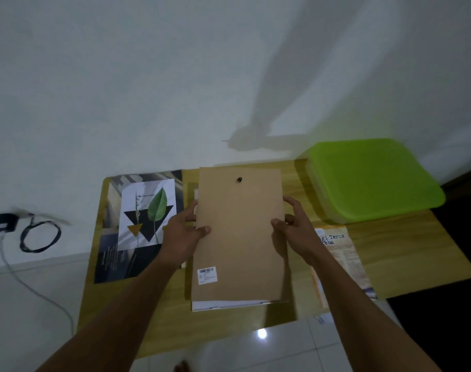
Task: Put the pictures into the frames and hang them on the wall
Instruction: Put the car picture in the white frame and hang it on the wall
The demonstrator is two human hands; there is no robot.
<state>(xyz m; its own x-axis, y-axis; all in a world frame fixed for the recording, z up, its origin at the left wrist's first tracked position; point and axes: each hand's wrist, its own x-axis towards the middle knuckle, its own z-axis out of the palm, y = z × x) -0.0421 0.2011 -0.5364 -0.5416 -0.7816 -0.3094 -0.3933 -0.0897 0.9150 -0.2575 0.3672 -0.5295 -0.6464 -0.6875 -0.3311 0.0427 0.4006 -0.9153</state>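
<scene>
One brown backing board (239,237) between left hand (182,233) and right hand (296,229), over the table (403,251)

A home room: low wooden table (406,253) on white floor tiles (282,345), charger (3,222) plugged in.

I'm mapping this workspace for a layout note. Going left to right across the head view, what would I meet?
Black charger with coiled cable on the floor → leaf-print poster → left hand → brown cardboard frame backing → right hand → lime-green plastic box.
</scene>
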